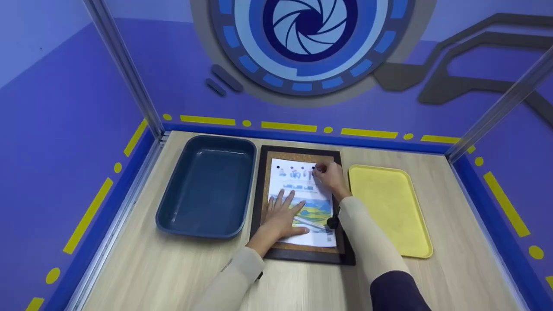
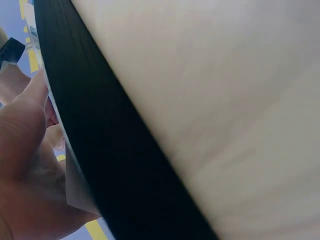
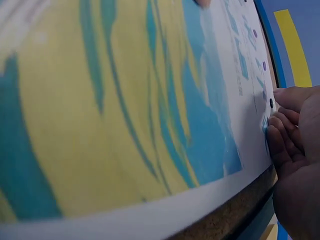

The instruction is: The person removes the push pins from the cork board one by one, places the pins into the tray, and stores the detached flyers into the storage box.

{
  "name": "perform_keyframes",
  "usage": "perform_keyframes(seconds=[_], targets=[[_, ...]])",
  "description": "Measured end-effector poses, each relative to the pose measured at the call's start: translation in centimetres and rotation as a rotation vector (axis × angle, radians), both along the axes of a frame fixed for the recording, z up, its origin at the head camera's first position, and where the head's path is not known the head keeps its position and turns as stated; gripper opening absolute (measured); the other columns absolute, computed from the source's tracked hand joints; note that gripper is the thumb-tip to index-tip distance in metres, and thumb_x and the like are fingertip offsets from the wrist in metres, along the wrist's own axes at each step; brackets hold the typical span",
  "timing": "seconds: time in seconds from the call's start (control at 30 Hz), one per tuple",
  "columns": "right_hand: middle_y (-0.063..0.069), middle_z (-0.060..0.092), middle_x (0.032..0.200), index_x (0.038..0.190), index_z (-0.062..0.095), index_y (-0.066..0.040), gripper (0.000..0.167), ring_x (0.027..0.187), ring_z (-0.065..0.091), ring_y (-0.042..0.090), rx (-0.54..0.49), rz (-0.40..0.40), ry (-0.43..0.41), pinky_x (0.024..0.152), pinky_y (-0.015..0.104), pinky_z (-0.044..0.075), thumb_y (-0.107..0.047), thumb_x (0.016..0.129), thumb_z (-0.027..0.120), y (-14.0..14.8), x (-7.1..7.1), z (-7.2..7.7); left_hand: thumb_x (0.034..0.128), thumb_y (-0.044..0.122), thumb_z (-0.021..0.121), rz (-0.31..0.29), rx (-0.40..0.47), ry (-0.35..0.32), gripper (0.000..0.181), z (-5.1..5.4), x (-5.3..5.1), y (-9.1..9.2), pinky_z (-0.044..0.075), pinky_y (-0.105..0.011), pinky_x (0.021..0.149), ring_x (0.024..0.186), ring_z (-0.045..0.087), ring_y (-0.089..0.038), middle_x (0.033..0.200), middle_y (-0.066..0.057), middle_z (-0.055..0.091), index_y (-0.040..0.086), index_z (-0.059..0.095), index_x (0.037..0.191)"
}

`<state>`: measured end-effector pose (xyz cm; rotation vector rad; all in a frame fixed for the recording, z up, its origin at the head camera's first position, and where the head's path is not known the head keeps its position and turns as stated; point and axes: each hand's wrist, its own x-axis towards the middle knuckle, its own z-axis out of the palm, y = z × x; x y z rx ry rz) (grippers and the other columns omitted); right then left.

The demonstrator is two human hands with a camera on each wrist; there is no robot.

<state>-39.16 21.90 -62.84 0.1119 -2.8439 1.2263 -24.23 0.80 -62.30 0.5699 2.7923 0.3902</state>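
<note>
A printed sheet (image 1: 302, 239) with coloured landscape art lies on a cork board (image 1: 298, 156) in a dark frame. My left hand (image 1: 281, 218) rests flat on the sheet's lower left, fingers spread. At the top right corner, my right hand (image 1: 330, 175) has curled fingers and pinches a small dark pushpin (image 3: 271, 103) against the paper. Several small round dots, black and purple, run along the top edge; whether they are pins or print I cannot tell. The left wrist view shows mostly the frame's dark edge (image 2: 95, 110) and part of the left hand (image 2: 25, 145).
To the left of the board is a deep dark blue tray (image 1: 205, 190). A shallow yellow tray (image 1: 389, 207) lies on its right, partly behind my right sleeve. The wooden table (image 1: 142, 259) is bounded by blue and purple walls (image 1: 302, 101).
</note>
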Motion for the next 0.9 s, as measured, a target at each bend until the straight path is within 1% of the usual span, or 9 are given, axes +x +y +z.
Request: perform_keyframes(seconds=[0.1, 0.2, 0.3, 0.43, 0.57, 0.63, 0.7, 0.9], targets=[[0.012, 0.07, 0.103, 0.11, 0.074, -0.004, 0.013, 0.096, 0.062, 0.025, 0.009, -0.029, -0.012, 0.085, 0.04, 0.052, -0.009, 0.098, 0.072, 0.4, 0.2, -0.1, 0.0918, 0.076, 0.063, -0.009, 0.031, -0.008, 0.091, -0.4, 0.0, 0.2, 0.002, -0.063, 0.128, 0.163, -0.005, -0.037, 0.179, -0.005, 0.007, 0.036, 0.033, 0.167], [0.012, 0.069, 0.105, 0.111, 0.074, -0.004, 0.015, 0.097, 0.062, 0.025, -0.015, -0.045, -0.032, 0.086, 0.039, 0.051, -0.009, 0.098, 0.072, 0.4, 0.2, -0.2, 0.092, 0.075, 0.063, -0.012, 0.035, 0.002, 0.09, -0.6, -0.1, 0.2, 0.002, -0.063, 0.127, 0.163, -0.005, -0.037, 0.179, -0.006, 0.008, 0.035, 0.033, 0.167], [0.012, 0.069, 0.108, 0.115, 0.073, -0.004, 0.017, 0.099, 0.061, 0.025, -0.029, -0.037, -0.051, 0.088, 0.039, 0.052, -0.01, 0.099, 0.072, 0.2, 0.1, -0.3, 0.0924, 0.075, 0.063, -0.006, 0.026, 0.007, 0.09, -0.6, 0.0, 0.0, 0.002, -0.063, 0.127, 0.163, -0.005, -0.036, 0.179, -0.006, 0.007, 0.036, 0.033, 0.167], [0.011, 0.068, 0.112, 0.12, 0.073, -0.005, 0.022, 0.102, 0.061, 0.026, -0.027, -0.009, -0.072, 0.091, 0.042, 0.053, -0.011, 0.099, 0.073, -0.2, 0.4, -0.5, 0.0935, 0.074, 0.062, 0.002, 0.037, -0.023, 0.09, -0.5, 0.2, -0.3, -0.003, -0.063, 0.127, 0.163, -0.009, -0.036, 0.179, -0.006, 0.003, 0.036, 0.03, 0.168], [0.012, 0.066, 0.116, 0.124, 0.071, -0.004, 0.027, 0.104, 0.06, 0.027, -0.026, 0.007, -0.061, 0.092, 0.043, 0.052, -0.013, 0.099, 0.073, -0.2, 0.8, -0.5, 0.0938, 0.074, 0.062, 0.0, 0.047, -0.019, 0.09, -0.5, 0.3, -0.3, -0.003, -0.064, 0.126, 0.162, -0.009, -0.038, 0.179, -0.007, 0.002, 0.035, 0.03, 0.168], [0.014, 0.066, 0.116, 0.124, 0.071, -0.002, 0.029, 0.104, 0.061, 0.027, -0.026, 0.012, -0.044, 0.092, 0.043, 0.052, -0.014, 0.098, 0.073, -0.2, 0.9, -0.5, 0.0937, 0.074, 0.062, -0.005, 0.046, -0.007, 0.09, -0.5, 0.3, -0.2, -0.002, -0.065, 0.126, 0.162, -0.007, -0.039, 0.179, -0.008, 0.003, 0.034, 0.032, 0.168], [0.014, 0.065, 0.117, 0.124, 0.071, -0.002, 0.029, 0.104, 0.06, 0.027, -0.029, 0.009, -0.044, 0.091, 0.043, 0.052, -0.015, 0.099, 0.073, -0.1, 1.1, -0.5, 0.0939, 0.074, 0.062, -0.01, 0.042, -0.01, 0.09, -0.5, 0.2, -0.2, -0.002, -0.065, 0.126, 0.162, -0.007, -0.039, 0.179, -0.008, 0.003, 0.033, 0.031, 0.168], [0.014, 0.066, 0.114, 0.12, 0.071, -0.002, 0.026, 0.103, 0.062, 0.027, -0.015, 0.012, -0.027, 0.092, 0.043, 0.052, -0.015, 0.098, 0.073, -0.3, 0.9, -0.5, 0.0944, 0.074, 0.061, -0.014, 0.041, -0.009, 0.09, -0.6, 0.2, -0.2, -0.001, -0.065, 0.126, 0.162, -0.007, -0.039, 0.179, -0.008, 0.004, 0.033, 0.031, 0.168]])
